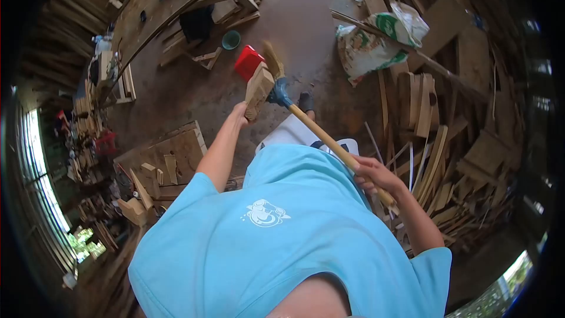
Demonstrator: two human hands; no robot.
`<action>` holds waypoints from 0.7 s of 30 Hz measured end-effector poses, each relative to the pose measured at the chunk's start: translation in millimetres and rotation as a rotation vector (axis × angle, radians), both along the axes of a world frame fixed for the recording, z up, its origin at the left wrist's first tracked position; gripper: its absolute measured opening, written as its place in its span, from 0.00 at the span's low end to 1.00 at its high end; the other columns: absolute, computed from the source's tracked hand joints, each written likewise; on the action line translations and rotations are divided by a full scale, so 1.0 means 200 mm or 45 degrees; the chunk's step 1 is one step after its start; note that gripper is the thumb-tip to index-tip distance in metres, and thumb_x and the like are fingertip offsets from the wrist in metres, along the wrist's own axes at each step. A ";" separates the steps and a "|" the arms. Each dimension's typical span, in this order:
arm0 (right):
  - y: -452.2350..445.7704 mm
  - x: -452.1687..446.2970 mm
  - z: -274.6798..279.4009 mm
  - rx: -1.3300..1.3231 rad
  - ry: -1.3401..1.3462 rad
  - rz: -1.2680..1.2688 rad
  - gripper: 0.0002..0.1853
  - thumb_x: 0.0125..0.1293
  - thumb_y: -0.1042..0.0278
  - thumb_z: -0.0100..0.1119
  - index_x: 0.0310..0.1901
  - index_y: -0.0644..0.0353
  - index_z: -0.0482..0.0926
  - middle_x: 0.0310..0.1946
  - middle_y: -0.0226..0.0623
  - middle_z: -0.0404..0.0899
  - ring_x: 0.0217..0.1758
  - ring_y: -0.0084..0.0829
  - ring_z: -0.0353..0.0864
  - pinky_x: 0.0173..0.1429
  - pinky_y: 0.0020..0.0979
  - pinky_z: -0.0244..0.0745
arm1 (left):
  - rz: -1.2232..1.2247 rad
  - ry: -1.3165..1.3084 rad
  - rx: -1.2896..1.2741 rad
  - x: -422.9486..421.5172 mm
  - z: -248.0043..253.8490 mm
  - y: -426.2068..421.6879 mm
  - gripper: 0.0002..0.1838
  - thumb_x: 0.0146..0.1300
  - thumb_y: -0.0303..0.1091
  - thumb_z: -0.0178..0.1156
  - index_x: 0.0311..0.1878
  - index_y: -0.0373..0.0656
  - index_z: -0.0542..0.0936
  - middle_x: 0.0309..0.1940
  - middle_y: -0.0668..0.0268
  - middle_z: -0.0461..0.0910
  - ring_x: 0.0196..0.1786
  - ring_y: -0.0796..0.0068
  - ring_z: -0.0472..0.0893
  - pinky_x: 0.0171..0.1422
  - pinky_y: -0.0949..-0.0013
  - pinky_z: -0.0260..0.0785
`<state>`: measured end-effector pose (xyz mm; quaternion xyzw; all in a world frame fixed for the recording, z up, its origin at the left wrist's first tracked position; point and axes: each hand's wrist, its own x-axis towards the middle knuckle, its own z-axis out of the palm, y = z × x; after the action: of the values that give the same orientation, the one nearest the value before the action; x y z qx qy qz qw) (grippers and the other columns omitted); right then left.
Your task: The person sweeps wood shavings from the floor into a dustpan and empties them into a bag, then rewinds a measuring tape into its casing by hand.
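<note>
My left hand (238,115) is closed on a pale wooden block (259,89), held out in front of my body. Just beyond the block's far end is a red dustpan-like piece (248,63); whether the two are joined, I cannot make out. My right hand (376,175) wraps round the upper part of a broom's wooden handle (323,135). The handle slants across my front to a blue broom head (281,92), close beside the block. Yellowish bristles (272,59) point away from me over the floor, slightly blurred.
A wooden workbench (170,3) with a blue cloth stands at upper left, a green bucket (231,39) near it. White-and-green sacks (376,41) lie at upper right. Scrap wood (435,171) is heaped along the right. A wooden panel (168,153) lies at left.
</note>
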<state>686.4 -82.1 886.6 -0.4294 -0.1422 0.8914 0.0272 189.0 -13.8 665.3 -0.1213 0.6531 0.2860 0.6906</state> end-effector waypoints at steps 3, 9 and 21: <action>0.23 -0.08 0.28 -0.026 -0.013 0.115 0.29 0.71 0.63 0.52 0.72 0.46 0.60 0.23 0.23 0.64 0.16 0.13 0.60 0.17 0.17 0.58 | 0.321 -0.031 -0.105 -0.09 0.00 0.05 0.16 0.70 0.39 0.39 0.42 0.41 0.75 0.27 0.62 0.77 0.26 0.69 0.77 0.25 0.65 0.72; 0.68 -0.34 0.49 -0.088 -0.188 0.204 0.29 0.71 0.65 0.51 0.72 0.46 0.59 0.23 0.25 0.66 0.15 0.15 0.62 0.17 0.18 0.60 | 0.589 -0.074 -0.181 -0.44 -0.24 0.17 0.18 0.70 0.40 0.38 0.41 0.40 0.75 0.27 0.62 0.77 0.25 0.69 0.76 0.25 0.67 0.71; 1.41 -0.75 -0.62 0.676 -0.763 0.352 0.08 0.68 0.65 0.54 0.42 0.59 0.76 0.19 0.28 0.69 0.16 0.22 0.70 0.19 0.27 0.68 | 1.243 -0.356 -0.246 -0.83 -0.28 0.27 0.17 0.69 0.43 0.42 0.40 0.39 0.75 0.29 0.61 0.76 0.26 0.70 0.74 0.25 0.71 0.69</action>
<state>537.3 199.4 761.7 -0.6245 -0.4249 0.6549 -0.0253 23.8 40.5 610.1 -0.5123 0.4453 0.4943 0.5431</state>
